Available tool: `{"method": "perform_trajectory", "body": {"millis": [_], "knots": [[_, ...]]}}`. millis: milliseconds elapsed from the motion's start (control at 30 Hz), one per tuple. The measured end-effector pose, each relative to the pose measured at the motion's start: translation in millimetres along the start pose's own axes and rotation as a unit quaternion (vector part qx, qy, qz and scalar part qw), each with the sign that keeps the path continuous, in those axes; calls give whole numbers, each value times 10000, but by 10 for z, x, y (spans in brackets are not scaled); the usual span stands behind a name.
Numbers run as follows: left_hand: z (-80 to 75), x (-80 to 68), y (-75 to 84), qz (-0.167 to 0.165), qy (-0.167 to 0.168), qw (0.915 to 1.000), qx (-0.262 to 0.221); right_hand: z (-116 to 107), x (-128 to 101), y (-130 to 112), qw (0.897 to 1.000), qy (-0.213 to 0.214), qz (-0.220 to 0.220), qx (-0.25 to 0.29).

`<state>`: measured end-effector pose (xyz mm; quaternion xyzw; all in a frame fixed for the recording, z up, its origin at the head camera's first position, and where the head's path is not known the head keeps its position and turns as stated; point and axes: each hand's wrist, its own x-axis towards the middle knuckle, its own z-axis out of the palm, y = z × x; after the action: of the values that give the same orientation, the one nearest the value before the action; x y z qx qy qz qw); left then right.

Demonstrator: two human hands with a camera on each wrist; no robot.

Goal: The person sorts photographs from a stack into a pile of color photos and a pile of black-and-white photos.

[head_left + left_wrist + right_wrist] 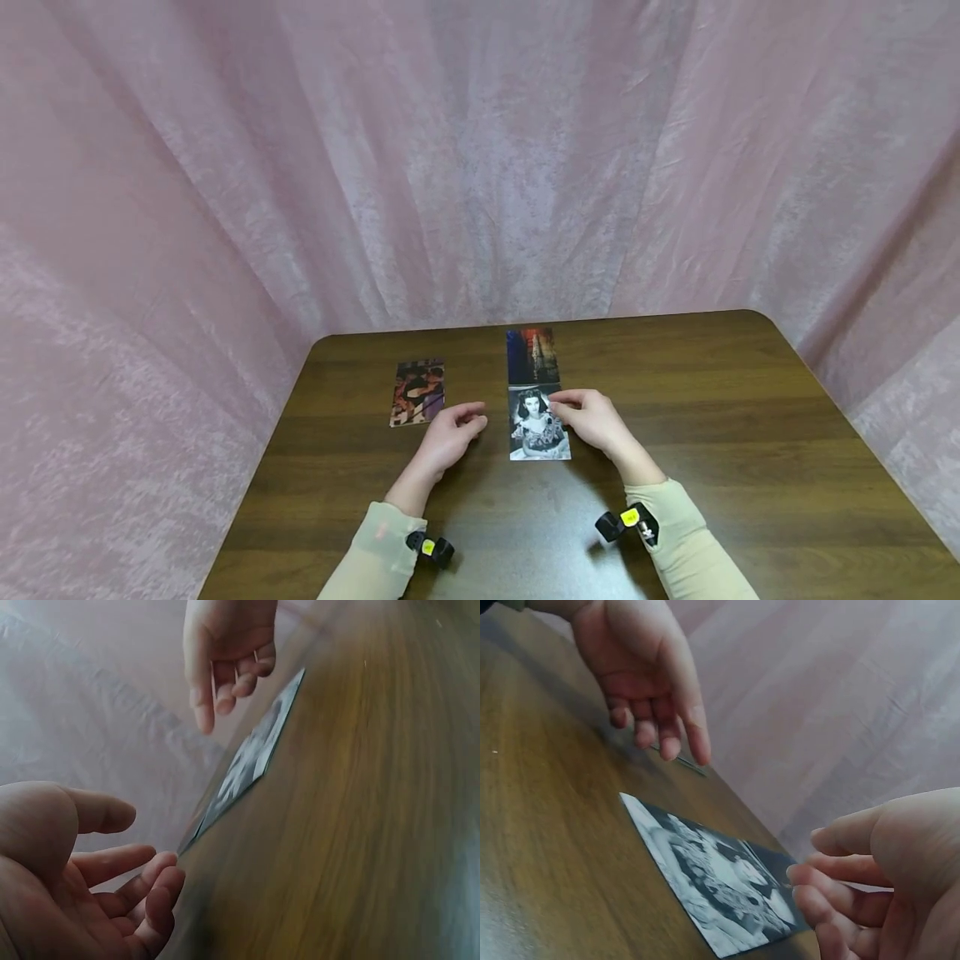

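A black-and-white photo card (538, 433) of a person in a patterned dress lies flat on the wooden table. Directly behind it, edge to edge in the head view, is a card with a dark blue and orange-red picture (532, 357). My right hand (596, 421) hovers at the right edge of the black-and-white card, thumb and fingers apart, fingertips close over its border in the right wrist view. My left hand (450, 435) is to the card's left with fingers loosely bent and nothing between them. Beyond its fingers lies a stack of cards (417, 392) with a reddish-brown group picture on top.
The brown wooden table (720, 417) has rounded back corners. Pink velvety curtains (487, 167) hang behind it and along both sides. Each sleeved wrist carries a small black camera, one left (431, 548) and one right (630, 523).
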<state>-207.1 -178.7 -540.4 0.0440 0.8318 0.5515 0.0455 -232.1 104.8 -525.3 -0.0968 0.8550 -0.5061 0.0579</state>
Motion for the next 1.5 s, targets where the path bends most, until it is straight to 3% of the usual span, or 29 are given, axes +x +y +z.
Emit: {"method": "perform_trajectory", "body": {"millis": [300, 667, 833, 1033, 1167, 1300, 1500], "knots": [[-436, -211, -110, -391, 552, 9976, -132, 268, 63, -205, 9977, -219, -610, -212], [-789, -153, -247, -761, 1231, 9891, -256, 862, 180, -560, 9847, -1010, -1277, -618], [-930, -71, -298, -734, 1680, 9830, -15, 1143, 354, -682, 9819, -942, -1457, -756], [-1095, 95, -434, -914, 2219, 9699, 402, 1439, 636, -774, 9905, -466, -1068, -735], [-1140, 167, -531, -1023, 2098, 9700, 678, 1599, 752, -760, 9966, 40, -603, -567], [-1166, 171, -589, -1114, 1947, 9703, 902, 1724, 788, -751, 9964, 443, -426, -587], [-1210, 125, -568, -1102, 1862, 9684, 1240, 1822, 775, -814, 9968, 410, -171, -668]]}}
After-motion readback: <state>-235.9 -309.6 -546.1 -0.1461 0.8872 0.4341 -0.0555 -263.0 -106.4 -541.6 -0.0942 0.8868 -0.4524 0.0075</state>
